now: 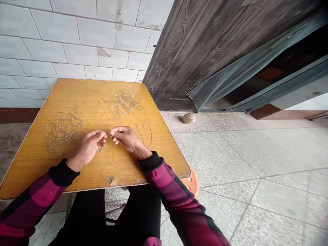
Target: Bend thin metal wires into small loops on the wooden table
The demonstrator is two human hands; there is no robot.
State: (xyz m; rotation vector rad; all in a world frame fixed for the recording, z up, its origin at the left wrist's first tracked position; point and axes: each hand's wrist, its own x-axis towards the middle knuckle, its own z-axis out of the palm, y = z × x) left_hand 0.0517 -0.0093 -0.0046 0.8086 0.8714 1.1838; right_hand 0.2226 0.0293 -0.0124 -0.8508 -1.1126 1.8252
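Note:
Thin metal wire fills the space about my hands on the yellow wooden table [123, 171]. My right hand [125, 138] pinches a fine piece of wire [113, 155], whose end dangles below the fingertips. Just left of it, my left hand [88, 147] is closed in a pinch; whatever lies between its fingertips is too small to make out. A small gap separates the two hands. Beside my left hand spreads a pile of looped wires [63, 131]. A second tangle of wire [124, 102] lies farther back, and a few looped wires [146, 128] rest by my right hand.
White tiled wall [87, 30] stands behind the table, with a dark carved door [176, 58] to the right. An orange stool [194, 182] pokes out under the table's right corner. A roundish object [189, 118] sits on the floor near the doorway.

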